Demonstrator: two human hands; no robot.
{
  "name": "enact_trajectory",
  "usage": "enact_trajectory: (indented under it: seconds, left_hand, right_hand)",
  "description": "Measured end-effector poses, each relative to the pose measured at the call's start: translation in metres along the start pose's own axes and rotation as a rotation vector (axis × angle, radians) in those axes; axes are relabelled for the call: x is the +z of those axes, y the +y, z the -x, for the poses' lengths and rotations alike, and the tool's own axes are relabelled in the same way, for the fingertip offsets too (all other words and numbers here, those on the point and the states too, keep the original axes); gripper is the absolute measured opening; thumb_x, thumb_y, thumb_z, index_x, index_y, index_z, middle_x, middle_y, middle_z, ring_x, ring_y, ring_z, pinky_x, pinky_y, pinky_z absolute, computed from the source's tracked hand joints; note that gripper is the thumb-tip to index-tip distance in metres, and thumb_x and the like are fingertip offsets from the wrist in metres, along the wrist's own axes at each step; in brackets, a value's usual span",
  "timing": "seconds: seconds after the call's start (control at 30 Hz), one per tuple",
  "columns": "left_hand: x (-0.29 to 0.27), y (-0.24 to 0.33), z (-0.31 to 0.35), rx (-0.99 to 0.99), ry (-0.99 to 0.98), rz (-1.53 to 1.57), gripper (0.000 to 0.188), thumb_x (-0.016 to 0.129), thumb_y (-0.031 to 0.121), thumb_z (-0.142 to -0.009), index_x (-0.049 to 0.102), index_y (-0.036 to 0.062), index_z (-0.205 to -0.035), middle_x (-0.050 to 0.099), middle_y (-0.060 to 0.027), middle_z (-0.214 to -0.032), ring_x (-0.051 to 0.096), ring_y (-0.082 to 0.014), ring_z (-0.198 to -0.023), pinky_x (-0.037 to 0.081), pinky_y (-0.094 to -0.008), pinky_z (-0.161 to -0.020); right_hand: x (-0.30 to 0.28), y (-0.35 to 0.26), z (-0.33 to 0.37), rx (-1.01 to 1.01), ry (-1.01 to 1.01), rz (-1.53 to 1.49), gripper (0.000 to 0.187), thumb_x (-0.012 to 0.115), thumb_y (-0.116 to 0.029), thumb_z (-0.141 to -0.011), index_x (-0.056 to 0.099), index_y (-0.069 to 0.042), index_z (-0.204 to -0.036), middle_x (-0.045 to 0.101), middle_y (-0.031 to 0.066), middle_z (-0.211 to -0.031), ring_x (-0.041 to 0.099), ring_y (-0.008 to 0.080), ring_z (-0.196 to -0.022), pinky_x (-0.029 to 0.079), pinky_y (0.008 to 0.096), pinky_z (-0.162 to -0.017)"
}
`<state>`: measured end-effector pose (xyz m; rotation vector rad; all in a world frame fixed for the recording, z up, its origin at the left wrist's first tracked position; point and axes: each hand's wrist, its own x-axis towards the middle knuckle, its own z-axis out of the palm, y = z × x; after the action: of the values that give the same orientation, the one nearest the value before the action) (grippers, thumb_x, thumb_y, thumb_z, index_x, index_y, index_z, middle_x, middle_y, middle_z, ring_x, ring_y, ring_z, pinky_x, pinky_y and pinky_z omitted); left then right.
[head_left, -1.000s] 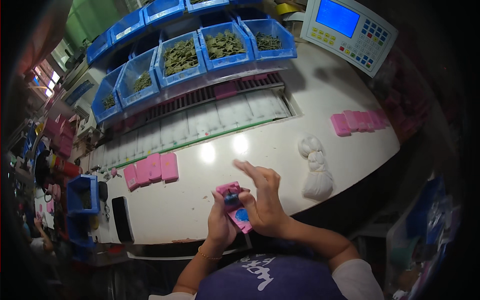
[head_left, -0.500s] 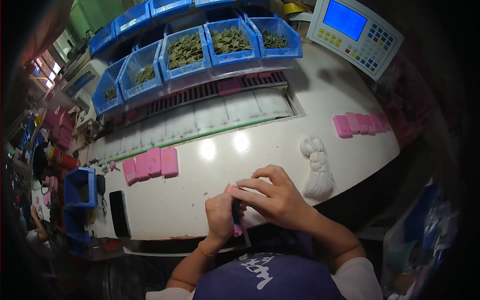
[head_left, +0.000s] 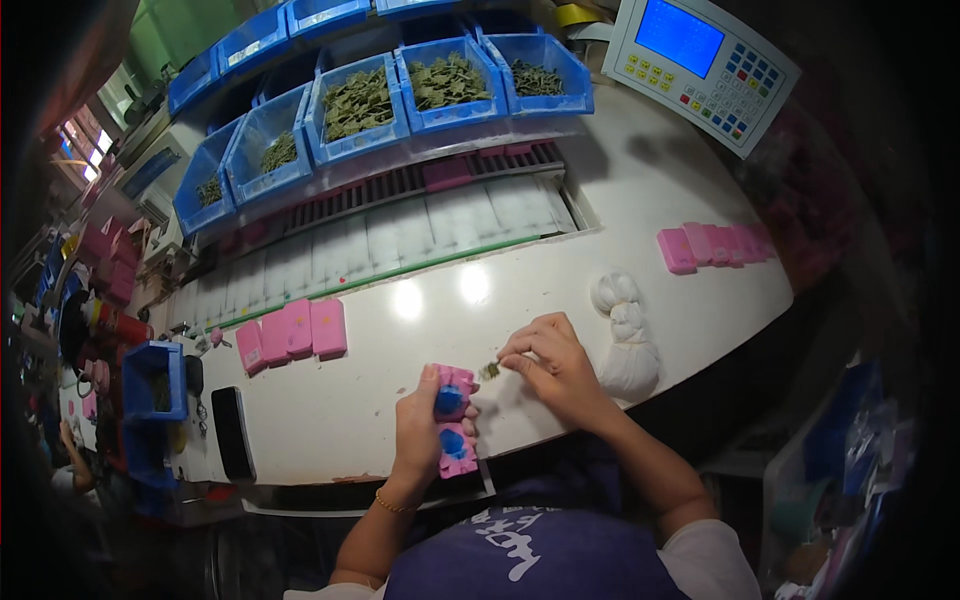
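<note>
My left hand (head_left: 413,428) is closed around a pink mould block (head_left: 455,420) with blue patches, one above the other, on its exposed face. It is held above the front edge of the white table. Just to the right, my right hand (head_left: 560,372) pinches a small greenish piece (head_left: 489,371) between thumb and fingertips, apart from the block. The piece is slightly blurred, and I cannot make out its exact kind.
Blue bins (head_left: 357,104) of similar greenish pieces line the back. Pink blocks (head_left: 300,328) stand at left, more pink blocks (head_left: 700,245) at right. A phone (head_left: 233,433), a white tied cloth bundle (head_left: 629,340) and a control panel with blue screen (head_left: 700,70) surround the work spot.
My hands have moved apart. The pink block has turned so its blue-patched face shows, and the right hand has drawn away rightward with a small greenish piece.
</note>
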<state>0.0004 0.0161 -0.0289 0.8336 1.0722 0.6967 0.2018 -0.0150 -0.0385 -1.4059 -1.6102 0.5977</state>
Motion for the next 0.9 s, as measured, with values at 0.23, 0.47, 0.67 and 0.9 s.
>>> enact_trajectory:
  seconds: [0.23,0.47,0.67,0.9]
  left_hand:
    - [-0.010,0.000,-0.003,0.035,0.018,0.027,0.064,0.034,0.050,-0.103,0.065,-0.0057,-0.101,0.065,-0.0137,-0.073,0.061,-0.0157,-0.052,0.053,-0.0284,-0.049]
    - [-0.011,-0.002,-0.009,0.029,-0.056,0.036,0.063,0.033,0.048,-0.104,0.058,-0.0070,-0.117,0.067,-0.0166,-0.085,0.062,-0.0177,-0.054,0.054,-0.0299,-0.050]
    - [-0.008,-0.001,-0.006,0.076,0.009,0.020,0.061,0.034,0.045,-0.105,0.067,-0.0065,-0.098,0.069,-0.0151,-0.084,0.063,-0.0157,-0.060,0.053,-0.0286,-0.058]
    - [-0.003,-0.001,0.014,0.236,0.044,-0.089,0.057,0.033,0.037,-0.107,0.067,-0.0066,-0.096,0.069,-0.0122,-0.084,0.065,-0.0142,-0.074,0.052,-0.0274,-0.068]
  right_hand:
    - [-0.027,-0.001,0.001,0.093,0.294,1.044,0.049,0.063,-0.005,-0.081,0.056,-0.001,-0.129,0.052,0.0167,-0.133,0.046,0.0353,-0.119,0.038,0.0480,-0.104]
    - [-0.055,0.011,0.025,0.216,0.141,0.742,0.059,0.058,0.001,-0.077,0.051,0.001,-0.135,0.044,0.0226,-0.143,0.048,0.0367,-0.113,0.048,0.0417,-0.094]
    - [-0.033,-0.027,0.038,-0.235,0.220,0.619,0.052,0.061,0.000,-0.075,0.061,-0.004,-0.127,0.053,0.0211,-0.138,0.057,0.0317,-0.097,0.050,0.0395,-0.087]
    - [0.010,-0.050,0.030,-0.520,-0.208,0.488,0.045,0.068,-0.010,-0.074,0.069,-0.014,-0.119,0.060,-0.0015,-0.136,0.056,0.0219,-0.086,0.052,0.0307,-0.077]
